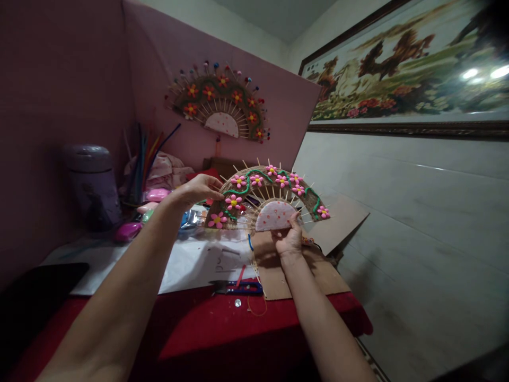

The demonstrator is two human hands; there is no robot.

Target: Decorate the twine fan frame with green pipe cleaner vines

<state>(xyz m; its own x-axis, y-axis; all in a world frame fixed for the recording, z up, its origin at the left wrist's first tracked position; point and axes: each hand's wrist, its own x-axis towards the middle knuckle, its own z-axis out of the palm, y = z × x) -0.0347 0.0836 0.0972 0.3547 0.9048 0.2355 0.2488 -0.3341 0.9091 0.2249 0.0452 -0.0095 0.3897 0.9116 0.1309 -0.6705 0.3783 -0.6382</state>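
Held up above the table is a handmade fan (249, 187) of thin sticks and brown cord, with pink flowers, yellow centres and a green wavy vine. Its half-round base (274, 216) is white with small reddish dots. My right hand (289, 239) grips that base from below, thumb on the front, other fingers mostly hidden behind. At the fan's left edge, my left hand (202, 188) pinches the cord-wrapped rim between thumb and fingers. Below lie dark blue thread snips (242, 287) and a brown cardboard sheet (278, 265).
A similar fan with orange flowers (222, 101) hangs on the pink board behind. Pipe cleaners (149, 154), a lidded container (91, 185) and coloured clay packs (129, 231) stand at the left. White paper (186, 270) covers part of the red tablecloth (199, 329). A tiled wall (429, 212) rises at the right.
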